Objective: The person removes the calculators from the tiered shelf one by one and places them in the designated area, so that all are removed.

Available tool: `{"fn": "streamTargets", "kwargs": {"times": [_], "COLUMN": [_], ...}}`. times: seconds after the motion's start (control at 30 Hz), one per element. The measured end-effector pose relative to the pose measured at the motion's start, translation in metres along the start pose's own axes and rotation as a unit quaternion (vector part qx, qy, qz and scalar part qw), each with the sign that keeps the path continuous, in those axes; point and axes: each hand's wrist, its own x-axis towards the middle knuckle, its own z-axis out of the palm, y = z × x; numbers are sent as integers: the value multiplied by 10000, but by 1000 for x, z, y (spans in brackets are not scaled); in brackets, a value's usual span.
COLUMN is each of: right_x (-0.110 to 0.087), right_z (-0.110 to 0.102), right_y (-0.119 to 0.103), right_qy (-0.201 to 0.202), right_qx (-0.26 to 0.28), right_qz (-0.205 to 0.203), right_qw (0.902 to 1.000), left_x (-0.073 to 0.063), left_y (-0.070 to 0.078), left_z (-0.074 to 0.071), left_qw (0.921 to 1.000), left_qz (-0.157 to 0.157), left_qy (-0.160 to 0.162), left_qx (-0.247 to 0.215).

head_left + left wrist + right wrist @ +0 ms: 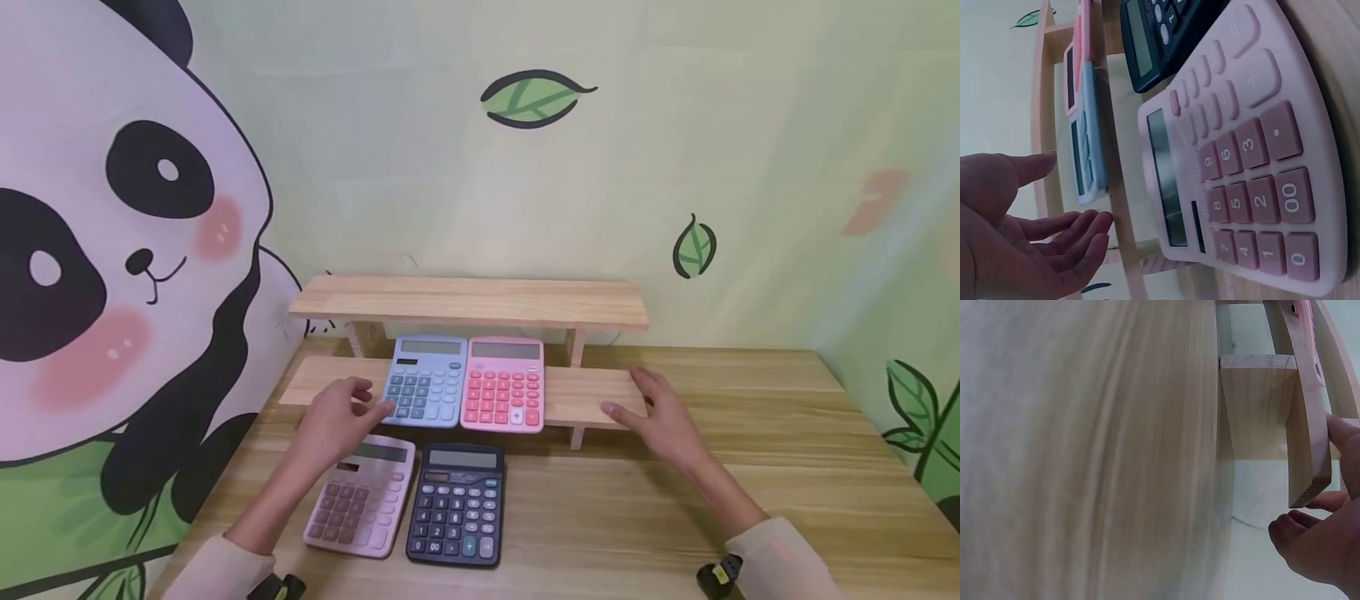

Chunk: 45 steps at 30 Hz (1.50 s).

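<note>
A two-tier wooden shelf carries a blue calculator (425, 381) and a pink calculator (503, 385) side by side on its lower board (592, 392). My left hand (339, 421) hovers at the blue calculator's left side, thumb and fingers apart with nothing between them; its thumb tip overlaps that calculator's lower corner in the head view. At the lower board's right end, my right hand (663, 417) grips the wood, thumb over the top and fingers around the end. Below the left hand, a pale pink calculator (1235, 156) lies on the table beside a black calculator (456, 506).
The shelf's upper board (465, 300) runs above and behind the calculators. Under it, wooden supports (1260, 400) hold the boards up from the table (750, 433). Behind stands a backdrop (375, 167) printed with a panda and leaves.
</note>
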Motion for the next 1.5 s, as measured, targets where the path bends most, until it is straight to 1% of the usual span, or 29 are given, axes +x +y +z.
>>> {"fn": "streamTargets", "kwargs": {"times": [0.1,0.23,0.33,0.5,0.67,0.8,0.87,0.97,1.03,1.07,1.13,1.17,1.27,1.4,1.5], "right_x": [-2,-5,-6,-7,-7,-6,-6,-7,-7,-7,-8,-8,-8,-8,-8], "right_z": [-1,-1,0,3,6,4,3,3,4,4,5,5,5,5,5], "right_y": [0,0,-2,-5,-3,-1,-1,-1,-2,-2,-3,-3,-4,-3,-2], "right_qy": [116,241,243,118,105,184,216,200,178,172,183,199,234,234,239], "right_qx": [-439,-742,-891,-1199,-1162,-1104,-1116,-1142,-1142,-1140,-1124,-1108,-1070,-1077,-1094], "right_qz": [-249,-524,-587,-640,-556,-544,-550,-511,-454,-430,-401,-412,-420,-419,-445], "right_qw": [9987,9956,9940,9907,9916,9922,9920,9919,9923,9924,9927,9928,9931,9930,9927], "left_x": [5,12,17,23,28,36,40,45,47,48,50,52,57,61,61], "left_y": [-1,-1,-1,-2,-1,1,2,0,-3,-4,-8,-10,-16,-23,-28], "left_z": [3,8,12,16,14,10,9,7,6,5,2,1,-3,-5,-6], "left_qw": [10000,9998,9997,9998,9991,9980,9976,9961,9928,9897,9794,9731,9506,9223,9029], "left_qz": [16,1,-22,-64,-235,-249,-248,-371,-499,-565,-693,-767,-961,-1302,-1433], "left_qy": [-8,-105,-129,-108,-336,-576,-635,-736,-879,-982,-1247,-1372,-1744,-2042,-2202], "left_qx": [-18,-141,-205,-134,-77,-76,-84,-310,-639,-875,-1426,-1684,-2380,-3011,-3401]}}
